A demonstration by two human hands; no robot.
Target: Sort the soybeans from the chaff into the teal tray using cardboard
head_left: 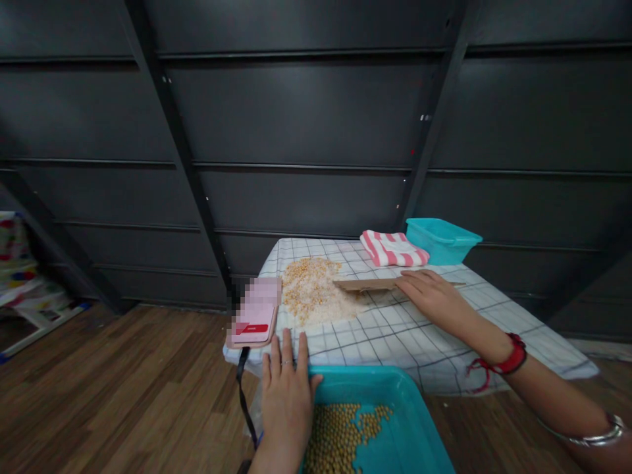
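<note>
Head view: your right grip (425, 289) is closed on the card (368, 285), which sticks out to the left of it, nearly edge-on, tip at the pile (318, 286). Your left grip (289, 395) is loose, palm down, fingers spread, nothing held; thumb by the tray (365, 372) rim, contact unclear. Card looks light, stiffish, bendable; best taken mid-length on the top edge, about where you have it. Pile, pale and yellow grains, should be dry and slide or scatter easily. Beans (333, 431) in the tray, right of the left grip, likely hard and prone to roll. Phone (254, 316) ahead and left of the left grip. Beyond the right grip: towel (395, 249), tub (439, 242). Surface (395, 332) under the right grip has a checked cloth, somewhat creased. Dark panelled wall (301, 118) behind, wooden floor (148, 368) below.
</note>
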